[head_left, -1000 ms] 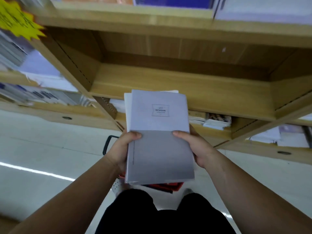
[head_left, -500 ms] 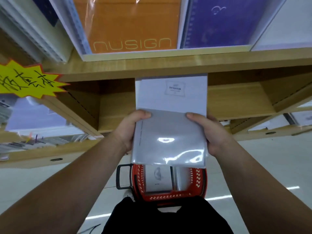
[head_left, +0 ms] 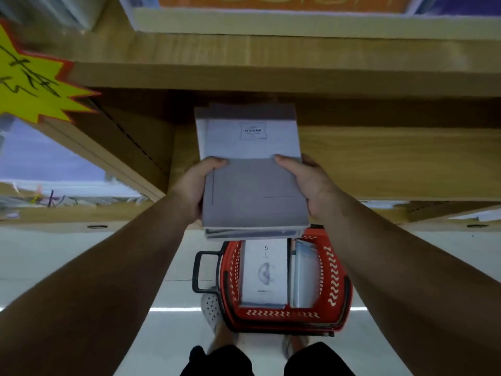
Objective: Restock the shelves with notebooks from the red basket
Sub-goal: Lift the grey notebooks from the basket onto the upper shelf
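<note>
I hold a stack of grey and white notebooks (head_left: 252, 169) flat between both hands. My left hand (head_left: 193, 185) grips its left edge and my right hand (head_left: 309, 180) grips its right edge. The far end of the stack reaches into the open wooden shelf compartment (head_left: 379, 156), under the upper board. Below the stack, the red basket (head_left: 333, 280) stands on the floor with a white notebook (head_left: 265, 272) and another wrapped one inside.
A yellow star-shaped price tag (head_left: 29, 85) hangs at the upper left. An orange notebook (head_left: 271, 0) stands on the shelf above. Lower shelves (head_left: 67, 196) at left hold more stationery. The basket's black handle (head_left: 202, 272) juts left; my feet are by the basket.
The notebook stack has moved forward, its far end now inside the shelf compartment. My view has tilted down, showing more of the basket.
</note>
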Available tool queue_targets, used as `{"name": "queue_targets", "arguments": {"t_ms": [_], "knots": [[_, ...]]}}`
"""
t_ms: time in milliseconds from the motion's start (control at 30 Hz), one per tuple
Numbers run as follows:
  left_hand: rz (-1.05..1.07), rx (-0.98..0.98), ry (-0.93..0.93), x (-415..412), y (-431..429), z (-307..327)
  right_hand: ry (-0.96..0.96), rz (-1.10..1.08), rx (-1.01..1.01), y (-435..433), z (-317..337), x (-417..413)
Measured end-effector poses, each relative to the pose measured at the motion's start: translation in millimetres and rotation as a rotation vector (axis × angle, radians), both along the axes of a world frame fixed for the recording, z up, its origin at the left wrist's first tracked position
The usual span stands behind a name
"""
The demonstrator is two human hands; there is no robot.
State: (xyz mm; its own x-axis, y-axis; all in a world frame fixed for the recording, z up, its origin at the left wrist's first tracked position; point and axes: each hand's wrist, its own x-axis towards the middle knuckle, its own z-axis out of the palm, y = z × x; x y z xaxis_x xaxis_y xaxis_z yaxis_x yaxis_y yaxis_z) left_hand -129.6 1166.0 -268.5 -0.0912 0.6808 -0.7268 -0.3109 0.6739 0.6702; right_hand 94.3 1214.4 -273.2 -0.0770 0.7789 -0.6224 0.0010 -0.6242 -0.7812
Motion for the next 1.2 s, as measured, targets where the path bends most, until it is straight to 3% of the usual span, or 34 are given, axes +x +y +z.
{"name": "queue_targets", "arguments": {"t_ms": [133,200,267,400,533,600,933,1200], "knots": [[0.101,0.059,0.428,9.3,-13.8,11.6,-0.163,0.037,0.115,-5.1,0.5,-4.5],[0.084,0.083,0.472,13.4,-27.7,16.3,-0.336,0.125,0.214,-9.0,-0.5,-5.1],[0.095,0.059,0.382,17.9,-47.5,20.6,-0.375,0.188,0.267,-18.3,2.8,-1.7],[0.259,-0.056,0.178,36.2,-94.9,15.5,-0.132,0.126,0.158,-55.4,-1.6,14.0],[0.368,-0.224,-0.088,52.8,-109.8,8.7,-0.037,0.039,0.091,-71.4,-18.3,14.7],[0.445,-0.193,-0.18,52.4,-101.3,10.4,-0.063,0.037,0.123,-68.7,-20.8,8.7],[0.539,-0.125,-0.28,8.3,-68.8,10.5,-0.084,0.123,0.176,-40.2,-13.9,-36.8],[0.661,0.061,-0.496,-9.8,-48.5,0.6,-0.114,0.198,0.211,6.7,-10.5,-71.4]]}}
